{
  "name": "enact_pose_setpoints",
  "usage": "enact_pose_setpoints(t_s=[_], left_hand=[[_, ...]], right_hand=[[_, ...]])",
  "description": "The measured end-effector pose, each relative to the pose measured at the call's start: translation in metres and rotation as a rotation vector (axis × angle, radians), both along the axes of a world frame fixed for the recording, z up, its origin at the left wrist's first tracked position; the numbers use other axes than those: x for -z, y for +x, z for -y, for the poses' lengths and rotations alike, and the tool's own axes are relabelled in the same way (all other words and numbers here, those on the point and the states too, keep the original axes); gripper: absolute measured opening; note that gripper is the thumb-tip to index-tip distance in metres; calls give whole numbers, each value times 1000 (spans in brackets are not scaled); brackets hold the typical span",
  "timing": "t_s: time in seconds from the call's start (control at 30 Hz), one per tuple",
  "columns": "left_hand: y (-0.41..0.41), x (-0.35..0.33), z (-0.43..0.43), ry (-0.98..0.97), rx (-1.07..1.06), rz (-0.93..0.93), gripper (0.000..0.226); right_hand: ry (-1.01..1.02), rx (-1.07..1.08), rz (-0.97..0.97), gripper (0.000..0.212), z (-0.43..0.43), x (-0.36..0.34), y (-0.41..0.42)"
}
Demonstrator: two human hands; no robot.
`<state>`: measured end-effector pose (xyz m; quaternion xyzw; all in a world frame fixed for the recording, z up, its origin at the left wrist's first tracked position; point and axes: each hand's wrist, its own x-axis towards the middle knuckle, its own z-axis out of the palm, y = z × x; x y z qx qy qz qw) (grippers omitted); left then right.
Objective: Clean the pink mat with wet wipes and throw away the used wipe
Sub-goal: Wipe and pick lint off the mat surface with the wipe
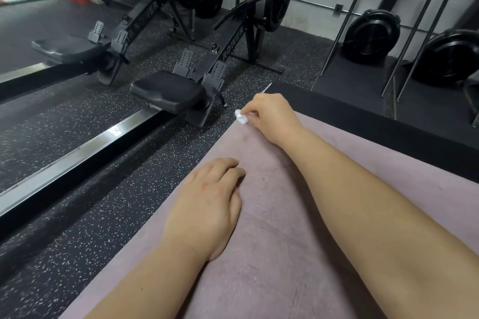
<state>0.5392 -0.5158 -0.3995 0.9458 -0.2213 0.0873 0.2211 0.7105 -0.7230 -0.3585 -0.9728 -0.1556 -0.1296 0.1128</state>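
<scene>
Pink mat [298,215] under you: your right hand [272,118] pinches the balled-up wipe [241,118] at its far left corner, left hand [207,204] flat, fingers together. Open the wipe out, use longer strokes.

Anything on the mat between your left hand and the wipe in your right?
Nothing loose: the head view shows only bare pink mat between the flat left hand and the wipe pinched in the right hand, with a few faint dark marks.

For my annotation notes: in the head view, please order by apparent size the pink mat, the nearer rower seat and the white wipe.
1. pink mat, by far the largest
2. rower seat
3. wipe, a small wad pinched in the right hand
</scene>
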Motion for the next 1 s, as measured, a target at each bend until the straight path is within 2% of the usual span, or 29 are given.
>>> enact_pose_setpoints(t_s=[0.07, 0.1, 0.2, 0.27, 0.43, 0.5, 0.6, 0.67, 0.73, 0.8, 0.87, 0.93, 1.0], left_hand=[[0, 1, 0, -5, 0, -1, 36], [1, 1, 0, -8, 0, -2, 36], [1, 2, 0, -8, -4, -2, 36], [1, 2, 0, -4, -7, -1, 36], [2, 2, 0, 1, -9, 6, 35], [1, 2, -1, 2, -7, 6, 36], [1, 1, 0, 6, -2, 6, 38], [2, 1, 0, 8, -1, 4, 39], [2, 1, 0, 6, -2, 1, 41], [2, 1, 1, 4, -5, 1, 42], [2, 1, 1, 2, -8, 3, 42], [2, 1, 2, -2, -11, 6, 41], [2, 1, 1, -4, -13, 4, 41]], right_hand=[[-171, 138, -6, 18, 11, -6, 12], [-190, 219, -13, 19, 16, -10, 18], [-49, 441, 41, 23, 37, -6, 29], [29, 510, 19, 27, 39, -2, 31], [172, 334, -62, 22, 18, -5, 4], [249, 180, -50, 18, 5, -5, -20], [383, -53, -187, 15, -7, -6, -54], [361, -150, -214, 16, -8, -5, -66], [286, -172, -139, 15, -2, -2, -59], [187, -101, -18, 15, 10, 3, -44], [83, 69, 72, 18, 26, 3, -30], [2, 303, 62, 22, 46, 0, -16], [18, 538, -22, 26, 60, -4, -8]])
